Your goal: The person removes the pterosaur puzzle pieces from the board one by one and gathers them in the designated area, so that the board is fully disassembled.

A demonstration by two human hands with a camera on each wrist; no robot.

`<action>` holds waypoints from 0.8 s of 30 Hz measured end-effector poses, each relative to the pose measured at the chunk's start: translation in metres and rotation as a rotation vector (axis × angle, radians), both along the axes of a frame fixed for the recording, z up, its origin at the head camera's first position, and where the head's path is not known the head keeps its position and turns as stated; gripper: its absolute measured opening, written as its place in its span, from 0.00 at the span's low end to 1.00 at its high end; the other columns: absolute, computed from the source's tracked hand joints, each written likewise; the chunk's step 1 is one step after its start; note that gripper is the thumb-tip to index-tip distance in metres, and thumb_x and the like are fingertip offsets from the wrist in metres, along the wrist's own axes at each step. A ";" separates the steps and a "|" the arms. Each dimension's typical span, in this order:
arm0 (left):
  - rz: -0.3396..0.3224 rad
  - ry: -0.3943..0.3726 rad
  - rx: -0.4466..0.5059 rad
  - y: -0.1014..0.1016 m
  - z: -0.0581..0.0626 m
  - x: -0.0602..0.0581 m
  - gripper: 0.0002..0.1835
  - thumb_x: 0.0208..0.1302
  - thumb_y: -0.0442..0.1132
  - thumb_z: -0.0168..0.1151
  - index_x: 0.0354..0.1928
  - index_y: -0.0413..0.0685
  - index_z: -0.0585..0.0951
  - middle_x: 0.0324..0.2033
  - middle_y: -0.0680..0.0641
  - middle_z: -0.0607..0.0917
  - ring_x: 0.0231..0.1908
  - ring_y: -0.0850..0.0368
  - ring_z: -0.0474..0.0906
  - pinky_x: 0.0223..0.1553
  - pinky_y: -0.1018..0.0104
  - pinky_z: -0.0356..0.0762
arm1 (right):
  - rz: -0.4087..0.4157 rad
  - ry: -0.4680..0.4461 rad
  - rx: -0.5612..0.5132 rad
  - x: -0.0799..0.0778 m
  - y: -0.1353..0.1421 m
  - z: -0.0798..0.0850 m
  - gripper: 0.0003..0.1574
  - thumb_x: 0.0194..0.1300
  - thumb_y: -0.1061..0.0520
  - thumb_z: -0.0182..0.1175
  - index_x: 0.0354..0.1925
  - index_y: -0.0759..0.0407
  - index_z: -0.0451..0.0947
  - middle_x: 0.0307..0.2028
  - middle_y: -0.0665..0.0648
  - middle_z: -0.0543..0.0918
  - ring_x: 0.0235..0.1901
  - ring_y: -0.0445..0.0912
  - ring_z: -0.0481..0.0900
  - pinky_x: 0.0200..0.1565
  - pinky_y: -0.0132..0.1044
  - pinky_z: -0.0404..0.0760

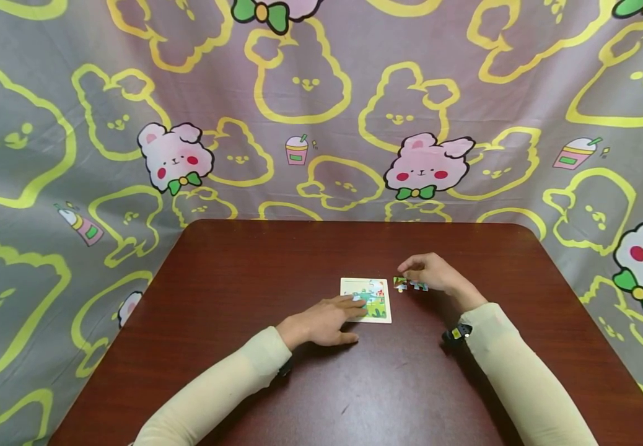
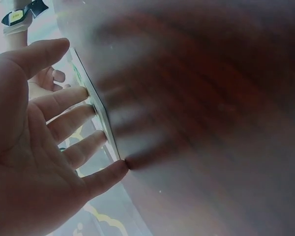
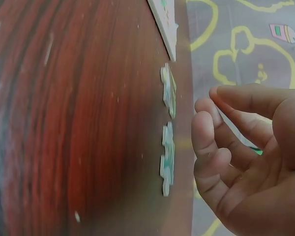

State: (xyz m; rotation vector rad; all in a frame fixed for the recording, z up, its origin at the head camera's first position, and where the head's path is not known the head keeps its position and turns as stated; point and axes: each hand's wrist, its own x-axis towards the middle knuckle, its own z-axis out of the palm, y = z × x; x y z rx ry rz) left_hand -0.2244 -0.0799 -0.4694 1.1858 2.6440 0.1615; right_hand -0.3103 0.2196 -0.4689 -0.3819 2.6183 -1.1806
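A square puzzle board with a pale rim and a colourful picture lies on the table. My left hand rests on its left side with fingers spread and straight; in the left wrist view those fingertips reach the thin edge of the board. Two loose jigsaw pieces, a left one and a right one, lie flat just right of the board. Above them hovers my right hand, fingers loosely bent. The right wrist view shows both pieces apart from this hand, and nothing visible in its fingers.
The dark reddish-brown table extends around the board on all sides. A grey curtain with yellow cartoon outlines hangs behind the table and along its sides. A dark band with a small yellow-marked device is on the right wrist.
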 end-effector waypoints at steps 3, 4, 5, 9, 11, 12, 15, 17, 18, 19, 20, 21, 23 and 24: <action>0.004 0.000 -0.001 0.001 -0.001 0.000 0.33 0.70 0.55 0.58 0.74 0.55 0.67 0.76 0.53 0.63 0.77 0.48 0.55 0.74 0.50 0.61 | 0.009 0.012 0.009 0.000 -0.006 -0.001 0.13 0.67 0.60 0.60 0.48 0.62 0.84 0.39 0.61 0.87 0.32 0.49 0.80 0.29 0.35 0.75; 0.005 -0.001 -0.003 0.001 0.000 0.001 0.33 0.70 0.55 0.58 0.74 0.55 0.67 0.76 0.53 0.63 0.77 0.48 0.55 0.74 0.50 0.61 | 0.009 0.013 0.008 0.001 -0.007 -0.001 0.12 0.67 0.61 0.60 0.48 0.61 0.84 0.38 0.61 0.87 0.32 0.49 0.80 0.29 0.34 0.75; 0.005 0.000 -0.004 0.001 0.000 0.001 0.33 0.70 0.55 0.58 0.74 0.55 0.67 0.76 0.53 0.63 0.77 0.48 0.55 0.74 0.50 0.61 | 0.008 0.012 0.005 0.001 -0.009 -0.002 0.12 0.67 0.61 0.60 0.47 0.61 0.85 0.38 0.61 0.88 0.32 0.49 0.80 0.29 0.34 0.75; -0.007 0.005 -0.005 0.003 0.001 0.002 0.33 0.70 0.55 0.58 0.74 0.55 0.66 0.76 0.53 0.63 0.77 0.48 0.55 0.75 0.52 0.60 | 0.016 -0.004 -0.012 0.001 -0.017 -0.003 0.12 0.67 0.61 0.60 0.47 0.62 0.84 0.36 0.61 0.88 0.31 0.50 0.81 0.28 0.36 0.76; -0.016 0.011 -0.004 0.004 0.002 0.001 0.33 0.71 0.55 0.57 0.74 0.55 0.66 0.76 0.53 0.63 0.77 0.47 0.55 0.76 0.53 0.59 | 0.023 -0.012 -0.017 0.001 -0.021 -0.003 0.12 0.67 0.61 0.60 0.47 0.62 0.84 0.34 0.61 0.87 0.31 0.50 0.81 0.27 0.36 0.76; -0.020 0.014 -0.004 0.005 0.002 0.001 0.33 0.71 0.55 0.57 0.74 0.54 0.66 0.76 0.52 0.63 0.77 0.47 0.55 0.76 0.54 0.58 | 0.028 -0.016 -0.017 0.001 -0.023 -0.003 0.12 0.67 0.61 0.60 0.47 0.61 0.84 0.34 0.60 0.87 0.32 0.50 0.82 0.28 0.37 0.76; -0.031 0.024 -0.003 0.006 0.002 0.000 0.33 0.70 0.55 0.58 0.74 0.54 0.67 0.76 0.52 0.64 0.77 0.46 0.56 0.76 0.54 0.59 | 0.033 -0.028 -0.005 0.000 -0.029 -0.004 0.11 0.68 0.59 0.61 0.47 0.59 0.85 0.35 0.59 0.88 0.33 0.49 0.82 0.27 0.36 0.76; -0.035 0.027 -0.005 0.007 0.002 0.000 0.33 0.70 0.55 0.58 0.74 0.54 0.68 0.76 0.52 0.64 0.77 0.46 0.56 0.76 0.55 0.59 | 0.038 -0.033 0.002 0.001 -0.032 -0.005 0.11 0.68 0.59 0.61 0.47 0.58 0.85 0.36 0.58 0.88 0.33 0.48 0.82 0.27 0.36 0.76; -0.037 0.028 -0.006 0.007 0.002 0.000 0.33 0.70 0.55 0.58 0.73 0.54 0.68 0.76 0.52 0.64 0.77 0.46 0.56 0.75 0.55 0.59 | 0.043 -0.034 0.004 0.001 -0.033 -0.005 0.11 0.68 0.59 0.61 0.47 0.58 0.85 0.36 0.58 0.87 0.32 0.48 0.82 0.27 0.37 0.76; -0.038 0.028 -0.005 0.008 0.002 0.000 0.33 0.70 0.55 0.58 0.73 0.54 0.68 0.76 0.52 0.64 0.77 0.46 0.56 0.75 0.54 0.60 | 0.046 -0.035 0.003 0.001 -0.035 -0.006 0.11 0.68 0.59 0.61 0.47 0.57 0.85 0.35 0.58 0.87 0.31 0.48 0.81 0.26 0.37 0.76; -0.040 0.033 -0.004 0.008 0.002 0.000 0.33 0.70 0.55 0.58 0.73 0.54 0.68 0.75 0.52 0.64 0.76 0.45 0.57 0.75 0.54 0.60 | 0.052 -0.034 0.000 0.001 -0.036 -0.006 0.11 0.68 0.59 0.61 0.47 0.58 0.85 0.34 0.59 0.87 0.29 0.49 0.81 0.25 0.37 0.76; -0.040 0.033 -0.005 0.008 0.002 0.000 0.33 0.70 0.55 0.58 0.73 0.54 0.68 0.76 0.52 0.64 0.77 0.45 0.57 0.75 0.54 0.60 | 0.055 -0.037 -0.005 0.001 -0.038 -0.006 0.11 0.68 0.59 0.61 0.47 0.58 0.85 0.32 0.59 0.86 0.28 0.49 0.80 0.25 0.37 0.76; -0.042 0.036 -0.005 0.009 0.003 0.000 0.33 0.70 0.55 0.58 0.73 0.54 0.68 0.75 0.52 0.65 0.76 0.45 0.57 0.75 0.54 0.61 | 0.060 -0.041 -0.016 0.001 -0.040 -0.008 0.11 0.67 0.60 0.61 0.46 0.58 0.85 0.28 0.58 0.84 0.24 0.49 0.78 0.23 0.37 0.74; -0.041 0.035 -0.005 0.009 0.002 0.000 0.33 0.70 0.55 0.58 0.73 0.54 0.68 0.75 0.52 0.65 0.76 0.45 0.57 0.75 0.54 0.61 | 0.065 -0.038 -0.019 0.001 -0.041 -0.009 0.11 0.67 0.60 0.61 0.46 0.59 0.85 0.27 0.58 0.83 0.24 0.49 0.78 0.22 0.36 0.74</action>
